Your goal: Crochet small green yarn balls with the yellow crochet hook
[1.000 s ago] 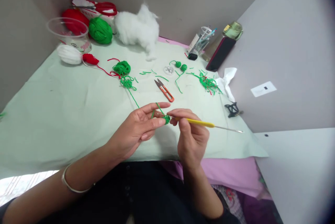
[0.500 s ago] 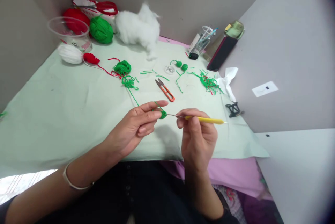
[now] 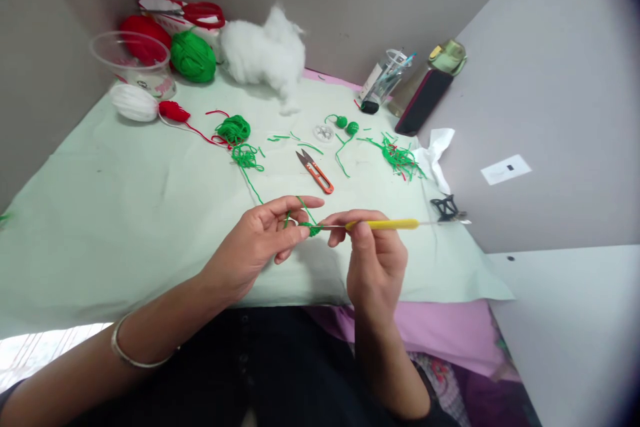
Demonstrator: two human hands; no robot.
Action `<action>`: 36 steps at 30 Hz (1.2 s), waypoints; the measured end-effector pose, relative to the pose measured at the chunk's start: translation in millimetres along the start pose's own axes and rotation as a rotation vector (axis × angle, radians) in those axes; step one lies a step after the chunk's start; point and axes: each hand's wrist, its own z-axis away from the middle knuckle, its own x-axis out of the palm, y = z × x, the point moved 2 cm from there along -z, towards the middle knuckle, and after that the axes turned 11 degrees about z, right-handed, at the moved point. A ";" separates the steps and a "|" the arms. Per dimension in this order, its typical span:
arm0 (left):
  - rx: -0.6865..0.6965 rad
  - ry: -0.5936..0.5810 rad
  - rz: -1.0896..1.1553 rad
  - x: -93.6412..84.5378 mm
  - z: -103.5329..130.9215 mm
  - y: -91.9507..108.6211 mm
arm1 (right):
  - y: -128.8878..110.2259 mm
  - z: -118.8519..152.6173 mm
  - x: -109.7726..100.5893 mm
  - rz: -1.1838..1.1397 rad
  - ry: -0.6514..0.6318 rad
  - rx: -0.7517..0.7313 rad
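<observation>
Between thumb and fingers, my left hand (image 3: 265,234) pinches a small green crochet piece (image 3: 315,230). Green yarn runs over its raised index finger and back to a loose tangle of green yarn (image 3: 245,157) on the table. My right hand (image 3: 377,254) grips a crochet hook (image 3: 385,224) by its yellow handle, pen-fashion. The hook's metal shaft points left, and its tip meets the green piece; the very tip is hard to make out. Just beyond the hands lie orange thread snips (image 3: 316,172).
Two small green crocheted balls (image 3: 352,128) and a pile of yarn scraps (image 3: 400,157) lie farther back. White stuffing (image 3: 265,54), a green yarn ball (image 3: 193,56) and a clear tub (image 3: 133,67) stand at the back left. A phone (image 3: 424,102) leans at the right.
The right hand and hook have moved slightly left, bringing the shaft closer to the green piece. The left hand has turned a little, and the yarn from its index finger now stretches down to the piece.
</observation>
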 end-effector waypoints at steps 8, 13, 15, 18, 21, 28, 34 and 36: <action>0.164 0.193 -0.149 10.7 7.4 0.2 | 0.2 19.0 15.9 0.666 0.113 -0.594; -0.135 0.056 0.221 11.3 3.3 -1.4 | 3.9 14.7 14.6 0.479 0.177 -0.433; -0.149 0.026 0.296 7.8 0.7 1.0 | 2.6 9.0 9.5 0.234 0.162 -0.261; -0.098 0.009 0.257 5.3 -1.2 2.6 | 0.8 2.0 6.6 0.012 0.128 -0.092; -0.052 0.009 0.153 7.4 0.1 0.3 | 0.4 1.3 10.3 0.049 0.060 -0.077; -0.127 0.009 0.270 9.4 -1.4 -3.6 | 1.5 12.7 14.3 0.460 0.152 -0.403; -0.105 0.004 0.327 4.6 -4.3 2.2 | 5.0 -2.1 4.0 -0.021 0.133 -0.025; -0.069 0.000 0.257 5.2 -2.6 2.4 | 5.6 -4.6 5.2 -0.094 0.069 0.028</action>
